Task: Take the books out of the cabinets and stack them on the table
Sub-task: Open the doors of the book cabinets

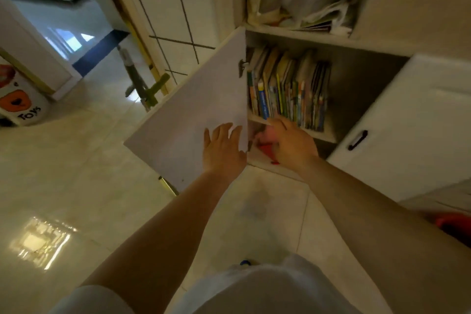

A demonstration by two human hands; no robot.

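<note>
Reaching into the white cabinet [293,35] with both hands here. Left hand [223,149] lies flat with fingers spread against the open white cabinet door [193,115], near its hinge edge. Right hand [293,144] is down in the bottom compartment, touching something red [266,149] (too blurry to say if it's gripping it, or what it is). Row of colourful upright books [288,92] sits on the shelf just above, leaning a bit left. White second door with a black handle [357,140] stands open on the right.
</note>
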